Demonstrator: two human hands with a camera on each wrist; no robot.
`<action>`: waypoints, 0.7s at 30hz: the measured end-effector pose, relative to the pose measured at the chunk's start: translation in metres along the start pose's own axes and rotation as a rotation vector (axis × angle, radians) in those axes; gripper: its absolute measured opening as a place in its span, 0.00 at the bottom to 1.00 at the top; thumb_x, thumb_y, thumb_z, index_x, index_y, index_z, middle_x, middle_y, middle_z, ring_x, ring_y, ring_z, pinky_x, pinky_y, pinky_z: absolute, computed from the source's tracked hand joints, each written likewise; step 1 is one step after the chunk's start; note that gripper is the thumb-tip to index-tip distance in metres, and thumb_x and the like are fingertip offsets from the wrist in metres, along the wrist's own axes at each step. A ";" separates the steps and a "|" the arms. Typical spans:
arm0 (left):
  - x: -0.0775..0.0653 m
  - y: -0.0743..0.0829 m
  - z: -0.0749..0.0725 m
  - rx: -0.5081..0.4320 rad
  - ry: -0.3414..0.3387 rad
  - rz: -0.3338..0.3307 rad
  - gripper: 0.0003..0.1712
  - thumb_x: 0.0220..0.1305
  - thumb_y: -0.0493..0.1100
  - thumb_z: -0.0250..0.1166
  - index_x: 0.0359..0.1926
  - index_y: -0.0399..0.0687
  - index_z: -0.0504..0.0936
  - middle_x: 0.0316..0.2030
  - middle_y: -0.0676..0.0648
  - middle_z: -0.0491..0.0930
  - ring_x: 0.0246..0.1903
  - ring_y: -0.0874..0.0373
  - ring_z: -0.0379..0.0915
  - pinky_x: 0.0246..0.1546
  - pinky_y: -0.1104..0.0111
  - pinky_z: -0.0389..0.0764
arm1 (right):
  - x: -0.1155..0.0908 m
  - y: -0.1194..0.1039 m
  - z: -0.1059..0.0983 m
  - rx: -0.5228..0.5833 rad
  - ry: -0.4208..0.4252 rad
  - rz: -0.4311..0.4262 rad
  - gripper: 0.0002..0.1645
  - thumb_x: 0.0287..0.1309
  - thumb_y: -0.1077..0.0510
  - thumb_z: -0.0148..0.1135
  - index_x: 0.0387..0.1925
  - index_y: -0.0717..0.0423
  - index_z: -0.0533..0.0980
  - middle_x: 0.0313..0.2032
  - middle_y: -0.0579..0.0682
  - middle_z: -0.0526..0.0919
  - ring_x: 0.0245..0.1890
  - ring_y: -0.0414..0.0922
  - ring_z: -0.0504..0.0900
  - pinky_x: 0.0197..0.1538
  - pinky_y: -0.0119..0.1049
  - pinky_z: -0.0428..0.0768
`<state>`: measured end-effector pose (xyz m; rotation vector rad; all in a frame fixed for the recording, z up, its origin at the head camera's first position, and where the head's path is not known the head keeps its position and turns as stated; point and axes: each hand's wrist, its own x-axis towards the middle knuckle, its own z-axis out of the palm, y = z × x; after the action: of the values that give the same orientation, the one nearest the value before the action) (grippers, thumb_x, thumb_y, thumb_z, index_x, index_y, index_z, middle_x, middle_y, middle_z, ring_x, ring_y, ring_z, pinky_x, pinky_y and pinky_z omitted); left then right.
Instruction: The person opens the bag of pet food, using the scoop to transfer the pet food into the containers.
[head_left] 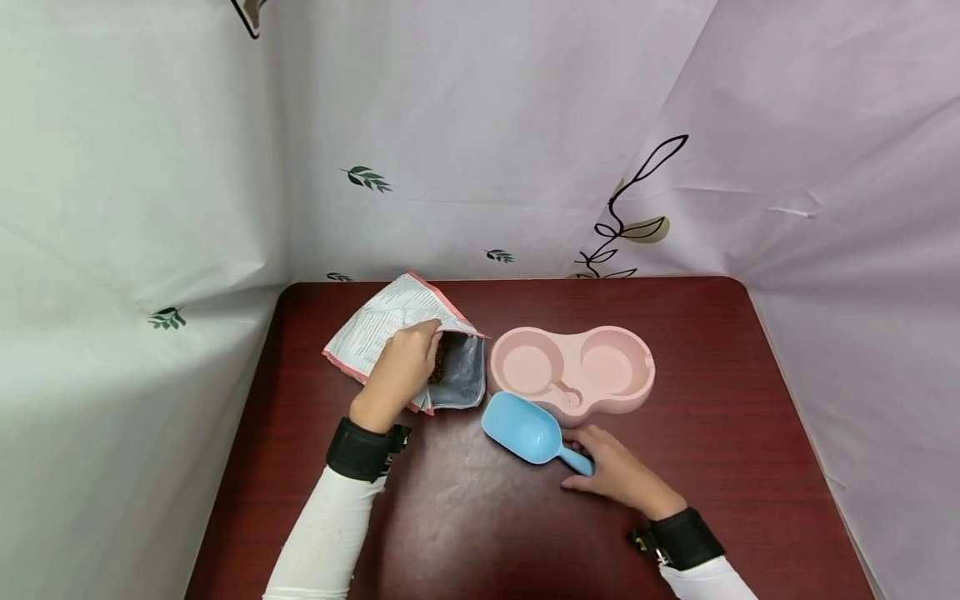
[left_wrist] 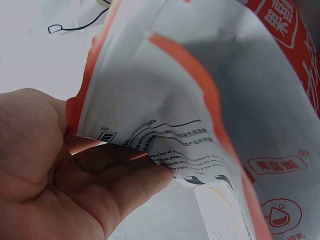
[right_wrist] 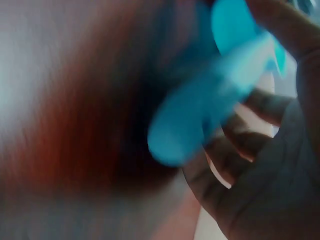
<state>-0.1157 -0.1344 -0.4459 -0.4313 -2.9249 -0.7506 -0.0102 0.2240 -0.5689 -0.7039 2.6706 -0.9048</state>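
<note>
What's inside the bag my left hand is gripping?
Inside the bag, small brown pieces show beside your left hand, near the grey lining. The hand and the bag itself hide the rest; how full it is can't be seen.

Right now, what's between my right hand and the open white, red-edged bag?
In the head view, the light-blue plastic scoop is between your right hand and the bag, its handle toward the hand.

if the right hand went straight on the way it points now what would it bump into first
Most likely the blue scoop, whose handle lies between the thumb and fingers of the right hand; whether they touch it is unclear.
</note>
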 end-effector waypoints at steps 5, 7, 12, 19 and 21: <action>0.000 -0.001 0.000 0.002 0.000 0.004 0.17 0.79 0.38 0.55 0.58 0.33 0.82 0.53 0.36 0.86 0.52 0.43 0.85 0.48 0.50 0.86 | 0.006 -0.011 0.013 -0.123 -0.002 0.021 0.30 0.51 0.49 0.80 0.54 0.52 0.79 0.45 0.43 0.79 0.44 0.43 0.76 0.47 0.44 0.78; 0.000 -0.001 0.000 0.003 0.001 0.006 0.17 0.79 0.38 0.55 0.58 0.33 0.82 0.53 0.36 0.86 0.52 0.43 0.85 0.48 0.51 0.86 | 0.008 -0.011 0.014 -0.130 0.015 0.014 0.26 0.53 0.52 0.79 0.52 0.52 0.80 0.42 0.42 0.77 0.41 0.41 0.74 0.43 0.42 0.76; 0.001 -0.001 0.000 0.006 0.005 0.010 0.17 0.79 0.38 0.55 0.58 0.33 0.82 0.52 0.36 0.86 0.51 0.42 0.85 0.48 0.50 0.86 | 0.010 -0.009 0.012 -0.097 0.027 -0.010 0.18 0.55 0.54 0.78 0.44 0.49 0.79 0.36 0.39 0.73 0.36 0.38 0.69 0.38 0.34 0.70; 0.000 0.000 0.000 0.000 0.009 0.008 0.16 0.79 0.38 0.55 0.58 0.33 0.82 0.52 0.35 0.86 0.51 0.42 0.85 0.47 0.51 0.86 | 0.011 -0.005 0.008 -0.005 0.018 -0.030 0.09 0.62 0.57 0.73 0.41 0.47 0.79 0.36 0.38 0.78 0.36 0.35 0.74 0.39 0.35 0.74; 0.000 0.000 0.000 0.000 0.006 0.006 0.16 0.79 0.38 0.55 0.57 0.33 0.82 0.52 0.36 0.86 0.51 0.42 0.85 0.46 0.51 0.86 | 0.011 -0.004 0.007 0.034 0.021 -0.043 0.10 0.62 0.58 0.72 0.43 0.46 0.80 0.37 0.37 0.81 0.36 0.33 0.76 0.39 0.35 0.76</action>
<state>-0.1157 -0.1342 -0.4462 -0.4364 -2.9169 -0.7494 -0.0161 0.2120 -0.5726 -0.7512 2.6610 -0.9713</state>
